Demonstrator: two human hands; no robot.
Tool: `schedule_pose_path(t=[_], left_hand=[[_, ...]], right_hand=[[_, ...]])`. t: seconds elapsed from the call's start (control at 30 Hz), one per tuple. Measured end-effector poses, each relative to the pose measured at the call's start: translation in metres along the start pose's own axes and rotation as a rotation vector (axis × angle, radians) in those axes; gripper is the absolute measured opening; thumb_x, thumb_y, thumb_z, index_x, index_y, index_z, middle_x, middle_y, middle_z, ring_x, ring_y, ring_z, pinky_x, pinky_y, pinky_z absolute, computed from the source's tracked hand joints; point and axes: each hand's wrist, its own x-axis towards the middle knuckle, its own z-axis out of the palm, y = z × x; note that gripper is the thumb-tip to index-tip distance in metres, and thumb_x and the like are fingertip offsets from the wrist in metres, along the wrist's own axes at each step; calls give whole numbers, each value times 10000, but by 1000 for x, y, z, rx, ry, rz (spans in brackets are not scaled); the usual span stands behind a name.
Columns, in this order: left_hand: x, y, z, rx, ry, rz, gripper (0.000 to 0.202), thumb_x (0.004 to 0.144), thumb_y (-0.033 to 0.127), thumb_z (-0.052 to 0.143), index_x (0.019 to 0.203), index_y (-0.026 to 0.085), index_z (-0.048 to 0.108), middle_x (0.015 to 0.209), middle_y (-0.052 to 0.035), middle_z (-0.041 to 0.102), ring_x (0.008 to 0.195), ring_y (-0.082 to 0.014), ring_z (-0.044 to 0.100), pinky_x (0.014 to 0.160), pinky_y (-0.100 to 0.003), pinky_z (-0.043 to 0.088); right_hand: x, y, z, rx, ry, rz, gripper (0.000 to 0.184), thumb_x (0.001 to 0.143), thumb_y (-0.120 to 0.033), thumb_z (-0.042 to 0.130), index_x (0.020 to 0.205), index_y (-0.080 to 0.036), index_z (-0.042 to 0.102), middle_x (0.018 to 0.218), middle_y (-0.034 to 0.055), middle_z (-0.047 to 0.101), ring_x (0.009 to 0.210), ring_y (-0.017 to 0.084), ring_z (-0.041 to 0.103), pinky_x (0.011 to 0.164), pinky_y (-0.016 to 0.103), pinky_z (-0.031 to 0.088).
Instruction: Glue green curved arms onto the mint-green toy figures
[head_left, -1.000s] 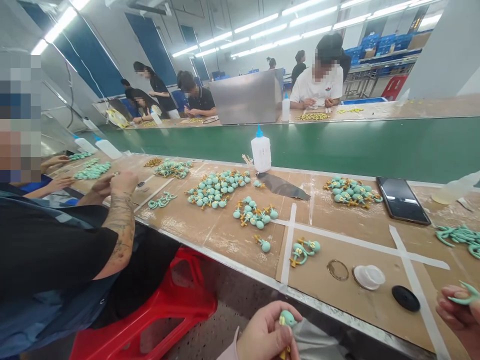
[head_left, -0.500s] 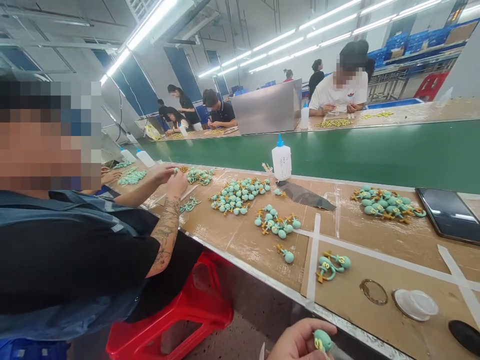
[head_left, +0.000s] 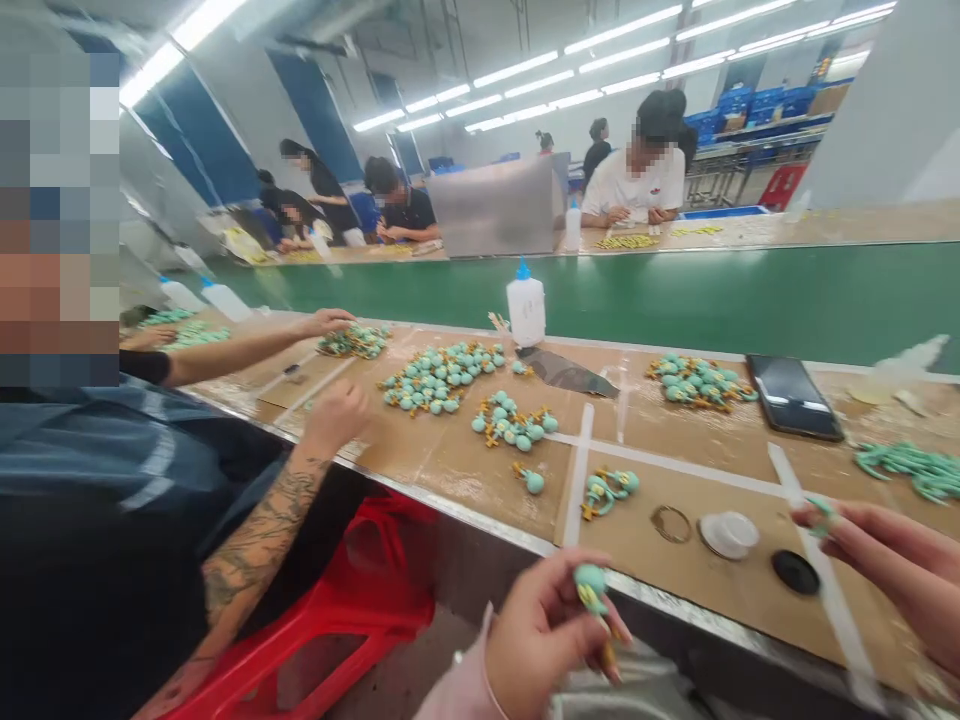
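We hold a teal figure (head_left: 589,582) upright in our left hand (head_left: 547,628), the fingers closed round it in front of the near edge of the bench (head_left: 450,460). Our right hand (head_left: 885,560) pinches a small teal piece (head_left: 823,517) above the bench, near the right edge of the view.

Between our hands lie a black disc (head_left: 796,573), a white cup (head_left: 731,535) and a thin ring (head_left: 670,524), with a couple of joined figures (head_left: 600,493) farther left, beside a strip of white tape (head_left: 577,480). Past the tape we see a lone figure (head_left: 533,482), a small cluster (head_left: 517,422) and a larger heap (head_left: 442,380). A bottle (head_left: 526,312) with a blue tip stands behind a dark sheet (head_left: 566,370). On the right, a phone (head_left: 795,397) lies beside another pile of figures (head_left: 696,382), and loose teal strands (head_left: 911,470) lie nearer us. A co-worker's arm (head_left: 270,535) crosses the bench edge at left, above a red stool (head_left: 360,610).

Our fingers cover the lower part of the held figure. The right hand is cut off at the frame's edge, the co-worker's nearer hand (head_left: 341,412) is blurred, and we cannot make out the piece's full shape.
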Motion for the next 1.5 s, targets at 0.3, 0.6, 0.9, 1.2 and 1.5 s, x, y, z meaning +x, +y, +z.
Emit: schedule_pose_path(t=[0.3,0.6,0.9,1.2,1.5], left_hand=[[24,47,20,43,-21,179,342,796,286,724,1130,262,654,768,-45,723,543,-126,665,527,-205,517],[36,43,38,-59,59,100,349,752,265,752,1091,247,670,713,-23,703,514,-98,613,493,-169,493],[41,33,37,-66,103,44,395,743,278,759,1116,233,639,710,-26,706,529,-106,618,504,-176,495],[43,31,36,-71,119,37,395,748,283,751,1118,228,626,706,-24,693,523,-104,609,493,-179,475],[43,30,34,-79,116,33,404,757,288,742,1135,225,613,716,-26,693,525,-108,609,503,-190,473]], right_hand=[[4,-34,18,-136,-377,-115,429,707,-570,740,909,-192,717,929,55,700,916,228,594,827,306,459],[16,-40,33,-266,-384,-74,448,681,-608,659,755,-166,653,862,79,692,826,219,603,768,329,462],[19,-38,43,-367,-388,-123,318,713,-496,616,706,-179,597,723,41,640,718,191,579,729,316,458],[19,-40,46,-464,-358,-167,302,706,-479,598,698,-177,604,685,23,607,679,184,556,678,302,439],[16,-42,48,-502,-350,-191,299,715,-482,580,697,-185,606,692,29,620,687,193,566,679,308,446]])
